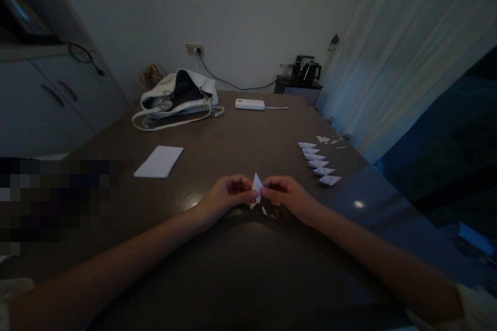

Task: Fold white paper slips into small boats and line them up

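A small folded white paper, pointed at the top, stands between my two hands just above the table. My left hand pinches its left side, thumb toward me. On the other side, my right hand grips the right edge between thumb and fingers. To the right lies a slanting row of several folded paper boats, similar in size to the one I hold. A stack of white paper sheets rests to the left of my hands.
The brown table has a glossy top. At its back sit a white handbag and a white power bank with a short cable. Paper scraps lie near the right edge. A kettle stands beyond the far end.
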A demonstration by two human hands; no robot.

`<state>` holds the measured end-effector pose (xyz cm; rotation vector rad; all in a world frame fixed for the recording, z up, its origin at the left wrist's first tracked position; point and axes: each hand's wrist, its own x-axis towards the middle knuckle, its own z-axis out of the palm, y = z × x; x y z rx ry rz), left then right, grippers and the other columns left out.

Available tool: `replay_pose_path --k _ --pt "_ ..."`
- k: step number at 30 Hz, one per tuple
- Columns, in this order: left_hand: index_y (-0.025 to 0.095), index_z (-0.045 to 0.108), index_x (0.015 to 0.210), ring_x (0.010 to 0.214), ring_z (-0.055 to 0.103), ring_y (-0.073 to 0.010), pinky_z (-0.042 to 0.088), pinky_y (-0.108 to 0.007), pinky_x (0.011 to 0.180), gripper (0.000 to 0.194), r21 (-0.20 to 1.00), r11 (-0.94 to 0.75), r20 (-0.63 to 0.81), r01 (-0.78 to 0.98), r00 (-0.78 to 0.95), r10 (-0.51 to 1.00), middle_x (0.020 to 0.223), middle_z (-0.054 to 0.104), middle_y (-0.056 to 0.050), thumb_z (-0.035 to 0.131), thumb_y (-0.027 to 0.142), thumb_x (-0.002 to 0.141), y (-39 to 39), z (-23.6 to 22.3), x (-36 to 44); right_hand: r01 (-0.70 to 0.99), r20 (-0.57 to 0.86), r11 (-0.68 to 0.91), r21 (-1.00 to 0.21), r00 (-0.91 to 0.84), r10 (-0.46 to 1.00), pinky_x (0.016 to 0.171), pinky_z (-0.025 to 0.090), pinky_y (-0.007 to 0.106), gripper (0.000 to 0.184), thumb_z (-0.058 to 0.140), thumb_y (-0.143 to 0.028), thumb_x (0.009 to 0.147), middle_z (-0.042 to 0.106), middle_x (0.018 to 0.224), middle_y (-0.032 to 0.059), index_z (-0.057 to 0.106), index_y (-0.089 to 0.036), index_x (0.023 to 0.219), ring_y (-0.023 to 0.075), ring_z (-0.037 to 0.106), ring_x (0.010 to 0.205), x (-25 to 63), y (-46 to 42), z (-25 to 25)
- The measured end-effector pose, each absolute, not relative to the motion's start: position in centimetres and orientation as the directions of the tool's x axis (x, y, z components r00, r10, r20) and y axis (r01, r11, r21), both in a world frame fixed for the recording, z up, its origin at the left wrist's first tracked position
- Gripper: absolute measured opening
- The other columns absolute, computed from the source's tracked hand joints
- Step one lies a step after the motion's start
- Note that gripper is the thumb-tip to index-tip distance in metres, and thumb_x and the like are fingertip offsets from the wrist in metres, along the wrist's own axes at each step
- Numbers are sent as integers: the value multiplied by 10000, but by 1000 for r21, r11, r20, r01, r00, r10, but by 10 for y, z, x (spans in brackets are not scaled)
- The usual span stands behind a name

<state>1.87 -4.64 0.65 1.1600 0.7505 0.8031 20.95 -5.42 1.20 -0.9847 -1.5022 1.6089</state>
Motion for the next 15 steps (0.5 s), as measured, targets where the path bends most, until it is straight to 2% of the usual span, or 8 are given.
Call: replay_pose_path --k 7,15 --pt "127 618 736 600 566 -75 421 -192 602 213 979 166 -91 -121 472 877 668 646 17 764 276 693 -47 9 18 -52 -78 -111 -993 -425 902 444 250 193 265 713 -391 732 537 659 -24 650 -139 782 43 374 491 211 -51 5" --pt "133 632 734 601 536 -81 386 -202 598 222 968 226 -126 -114 554 823 681 610 19 731 331 729 -46 2 17 -78 -81 -129 -989 -445 892 436 254 188 283 731 -406 716 518 616 -37 660 -139 779 44 378 486 210 -52 2"
